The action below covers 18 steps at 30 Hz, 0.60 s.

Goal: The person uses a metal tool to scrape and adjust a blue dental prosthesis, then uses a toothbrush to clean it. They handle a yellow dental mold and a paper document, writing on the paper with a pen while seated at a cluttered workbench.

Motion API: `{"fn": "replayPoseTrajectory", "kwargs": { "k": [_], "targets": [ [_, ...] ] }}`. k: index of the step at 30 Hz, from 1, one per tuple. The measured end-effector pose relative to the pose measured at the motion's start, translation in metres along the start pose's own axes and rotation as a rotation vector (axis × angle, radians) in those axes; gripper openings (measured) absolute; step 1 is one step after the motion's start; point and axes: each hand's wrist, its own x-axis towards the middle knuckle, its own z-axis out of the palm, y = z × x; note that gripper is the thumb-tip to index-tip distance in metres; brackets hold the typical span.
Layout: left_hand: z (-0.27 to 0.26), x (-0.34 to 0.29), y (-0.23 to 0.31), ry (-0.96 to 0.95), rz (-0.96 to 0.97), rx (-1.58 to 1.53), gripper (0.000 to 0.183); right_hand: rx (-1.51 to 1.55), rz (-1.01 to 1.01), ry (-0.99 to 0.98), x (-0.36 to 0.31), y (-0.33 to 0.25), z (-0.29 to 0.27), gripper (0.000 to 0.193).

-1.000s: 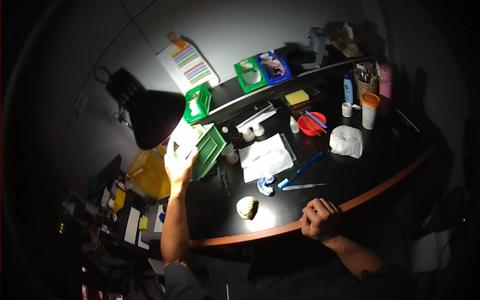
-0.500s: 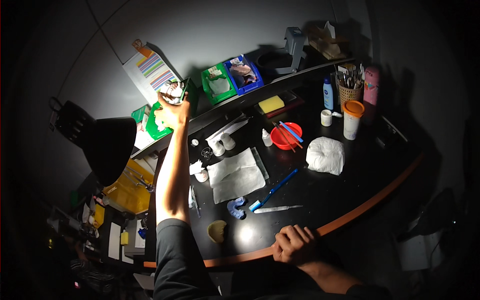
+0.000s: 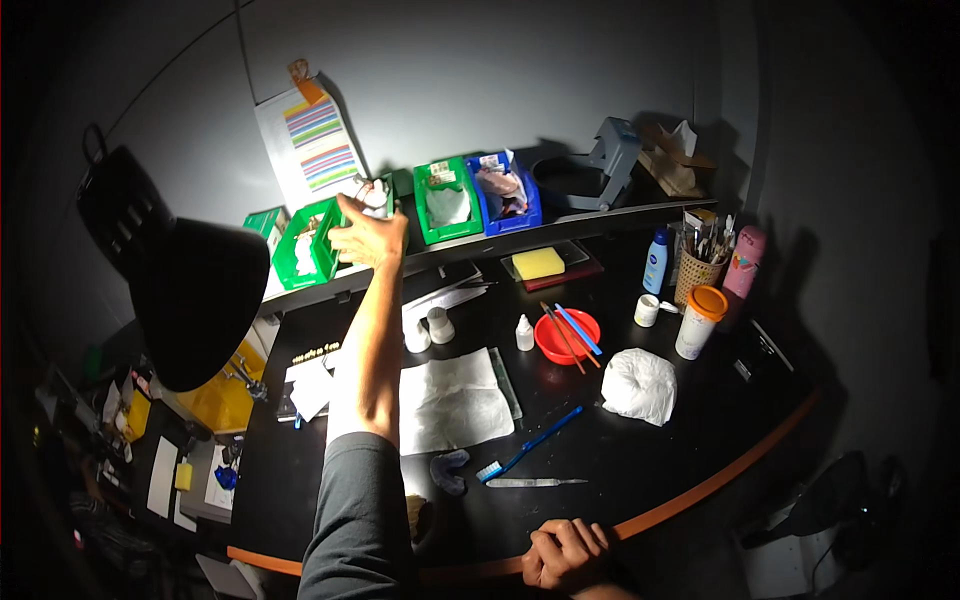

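Observation:
At the raised shelf, my left hand (image 3: 370, 238) is closed about the front of a green bin (image 3: 390, 190). White pieces (image 3: 374, 192) show in that bin above my fingers, and its front is mostly hidden. Just left stands another green bin (image 3: 300, 262) with small pale pieces inside. My right hand (image 3: 565, 553) rests as a fist on the wooden table edge (image 3: 655, 522), nothing showing in it. Near it lie a thin metal knife (image 3: 537, 483), a blue toothbrush (image 3: 540, 437) and a blue-grey horseshoe-shaped mould (image 3: 450, 471). A tan cast (image 3: 415, 517) is partly behind my left sleeve.
A black lamp (image 3: 195, 300) looms at left. Farther along the shelf are a green bin (image 3: 447, 205), a blue bin (image 3: 505, 195) and a grey visor (image 3: 610, 165). On the table are a red bowl (image 3: 545, 345), white bundle (image 3: 640, 388), paper sheet (image 3: 455, 405) and orange-lidded cup (image 3: 702, 325).
The view has turned, so the shelf sits lower and more of the left green bin shows. My left hand stays at the bin's front. My right fist remains at the table edge.

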Motion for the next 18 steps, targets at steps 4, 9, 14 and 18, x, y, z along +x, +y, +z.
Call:
{"fn": "replayPoseTrajectory", "kwargs": {
  "k": [4, 9, 14, 18],
  "targets": [
    [-0.029, -0.011, 0.003, -0.182, 0.025, 0.023, 0.120, -0.067, -0.034, -0.113, -0.007, 0.006, -0.004, 0.007],
    [-0.061, -0.026, -0.017, -0.356, 0.165, 0.136, 0.128, -0.069, -0.040, -0.072, -0.013, 0.003, -0.005, 0.006],
    [-0.109, -0.041, -0.042, -0.303, 0.364, 0.125, 0.117, 0.008, -0.056, -0.060, -0.017, 0.004, -0.006, 0.008],
    [-0.167, -0.058, -0.064, -0.375, 0.504, -0.147, 0.069, 0.033, -0.040, -0.058, -0.011, 0.007, -0.001, 0.008]
  ]
}}
